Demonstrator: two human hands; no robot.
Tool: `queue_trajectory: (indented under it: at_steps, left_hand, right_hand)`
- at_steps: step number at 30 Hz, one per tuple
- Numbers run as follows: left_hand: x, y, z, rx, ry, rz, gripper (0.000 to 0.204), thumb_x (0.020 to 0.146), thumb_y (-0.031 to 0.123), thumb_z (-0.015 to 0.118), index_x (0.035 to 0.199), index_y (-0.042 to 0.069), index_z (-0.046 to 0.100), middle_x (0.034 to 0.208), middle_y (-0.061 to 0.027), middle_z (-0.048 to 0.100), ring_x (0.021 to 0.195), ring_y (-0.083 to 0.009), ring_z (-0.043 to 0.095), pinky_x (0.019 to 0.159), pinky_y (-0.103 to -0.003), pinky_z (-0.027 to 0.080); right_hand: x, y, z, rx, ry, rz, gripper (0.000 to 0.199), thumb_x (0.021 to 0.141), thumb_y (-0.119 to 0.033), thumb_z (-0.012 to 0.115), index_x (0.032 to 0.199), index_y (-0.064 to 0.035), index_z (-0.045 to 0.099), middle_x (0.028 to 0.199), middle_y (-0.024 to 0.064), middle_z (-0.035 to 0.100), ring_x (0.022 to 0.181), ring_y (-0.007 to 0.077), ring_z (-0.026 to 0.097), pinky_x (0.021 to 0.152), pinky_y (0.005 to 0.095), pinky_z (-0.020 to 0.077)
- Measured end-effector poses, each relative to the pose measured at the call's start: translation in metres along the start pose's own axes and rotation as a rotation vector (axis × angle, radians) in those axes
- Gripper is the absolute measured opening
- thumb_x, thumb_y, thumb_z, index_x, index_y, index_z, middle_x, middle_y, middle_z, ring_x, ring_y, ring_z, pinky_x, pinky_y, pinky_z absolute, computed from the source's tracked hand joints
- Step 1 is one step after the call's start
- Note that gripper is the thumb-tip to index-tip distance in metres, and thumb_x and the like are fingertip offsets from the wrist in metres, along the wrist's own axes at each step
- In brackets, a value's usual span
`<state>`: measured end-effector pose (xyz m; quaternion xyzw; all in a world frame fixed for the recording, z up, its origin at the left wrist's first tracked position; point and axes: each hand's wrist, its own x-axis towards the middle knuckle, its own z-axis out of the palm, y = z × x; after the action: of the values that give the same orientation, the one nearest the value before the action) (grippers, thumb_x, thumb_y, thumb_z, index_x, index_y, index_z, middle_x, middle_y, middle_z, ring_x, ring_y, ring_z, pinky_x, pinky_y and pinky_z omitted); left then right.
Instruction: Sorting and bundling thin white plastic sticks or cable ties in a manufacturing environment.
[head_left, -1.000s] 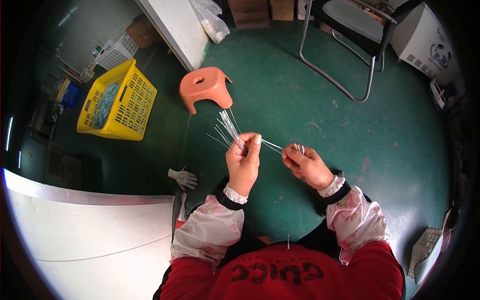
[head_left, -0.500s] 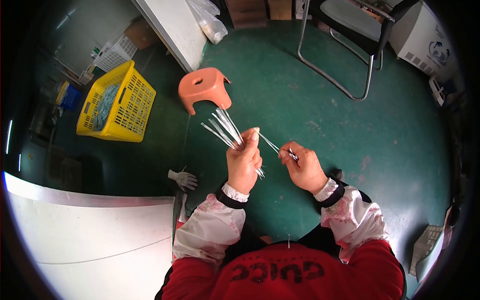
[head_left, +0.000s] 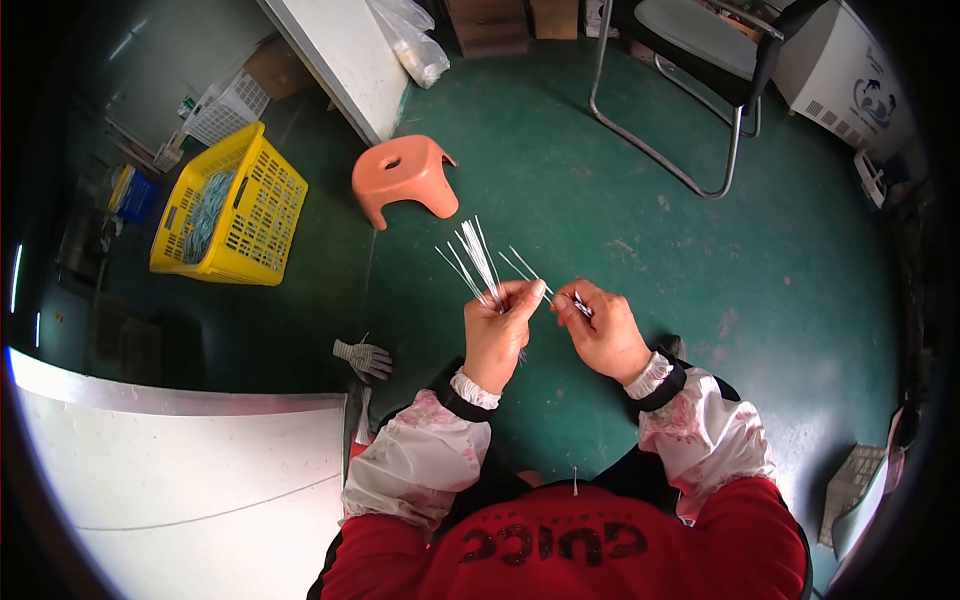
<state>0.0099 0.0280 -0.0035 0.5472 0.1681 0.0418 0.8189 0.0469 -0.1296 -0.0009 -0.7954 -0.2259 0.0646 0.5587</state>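
Observation:
Held up over the floor, my left hand [head_left: 493, 342] is closed round a bundle of thin white strips [head_left: 480, 258] that fan out away from me. Short ends stick out below its fist. Close beside it, my right hand [head_left: 612, 338] pinches the near end of a thin white strip pair [head_left: 525, 268], which points up and left past my left fingertips. Some small white-and-dark bits [head_left: 583, 306] show between the curled right fingers; what they are is too small to tell. The left thumb and forefinger tips lie right by the pinched strips.
An orange plastic stool [head_left: 408, 178] stands ahead on the green floor [head_left: 620, 240]. Left of it is a yellow basket [head_left: 262, 205] holding pale blue-green strands. A knitted glove [head_left: 363, 358] lies near a white tabletop [head_left: 220, 470]. A metal-framed chair [head_left: 722, 150] stands far right.
My left hand has shifted right toward the right hand, and its bundle points more upright. The right-hand strips now extend past the left fingertips, their far ends free and spread.

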Motion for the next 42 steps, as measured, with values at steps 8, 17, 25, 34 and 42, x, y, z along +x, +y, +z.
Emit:
queue_trajectory:
  at_steps: [8, 17, 25, 34, 42]
  left_hand:
    - [0.001, -0.001, 0.004, 0.002, 0.064, 0.052, 0.016, 0.091, 0.015, 0.071, 0.089, 0.0, 0.065, 0.061, 0.0074, 0.044, 0.044, -0.0009, 0.03, 0.041, -0.022, 0.021]
    - [-0.002, -0.004, 0.004, -0.081, 0.104, 0.074, 0.018, 0.089, 0.017, 0.074, 0.087, 0.0, 0.066, 0.065, 0.0053, 0.052, 0.046, -0.0011, 0.037, 0.04, -0.021, 0.027]
    - [-0.004, -0.006, 0.004, -0.067, 0.1, 0.107, 0.018, 0.09, 0.016, 0.073, 0.086, 0.001, 0.065, 0.066, 0.0055, 0.053, 0.047, -0.0002, 0.038, 0.041, -0.02, 0.028]
    - [-0.01, -0.007, 0.0, -0.03, 0.078, 0.144, 0.017, 0.09, 0.016, 0.072, 0.087, 0.001, 0.065, 0.065, 0.006, 0.051, 0.048, 0.0001, 0.037, 0.041, -0.019, 0.027]
    - [-0.012, -0.005, -0.007, -0.225, -0.044, -0.031, 0.021, 0.091, 0.019, 0.071, 0.089, 0.0, 0.063, 0.064, 0.0058, 0.048, 0.046, -0.0016, 0.034, 0.042, -0.022, 0.025]
  right_hand:
    - [0.0, -0.002, -0.002, 0.037, 0.022, 0.077, 0.016, 0.094, -0.016, 0.064, 0.097, -0.0001, 0.065, 0.075, 0.0088, 0.068, 0.066, 0.0137, 0.063, 0.059, 0.0297, 0.0505]
    - [-0.001, -0.004, 0.006, -0.202, 0.226, -0.181, 0.02, 0.081, -0.021, 0.078, 0.09, -0.0036, 0.073, 0.08, 0.0102, 0.072, 0.064, 0.024, 0.069, 0.056, 0.0317, 0.0546]
    - [-0.003, -0.005, 0.009, -0.261, 0.233, -0.229, 0.014, 0.081, -0.013, 0.078, 0.088, -0.0018, 0.073, 0.081, 0.0122, 0.071, 0.066, 0.0234, 0.07, 0.057, 0.0299, 0.0553]
    - [-0.007, -0.015, 0.01, -0.151, 0.195, -0.187, 0.009, 0.083, -0.011, 0.073, 0.086, -0.0019, 0.072, 0.079, 0.0139, 0.071, 0.067, 0.0251, 0.07, 0.058, 0.0316, 0.0546]
    - [-0.008, 0.001, 0.007, 0.535, -0.094, 0.222, 0.021, 0.093, -0.018, 0.068, 0.094, 0.003, 0.07, 0.075, -0.0005, 0.067, 0.068, 0.0072, 0.06, 0.062, 0.0252, 0.0498]
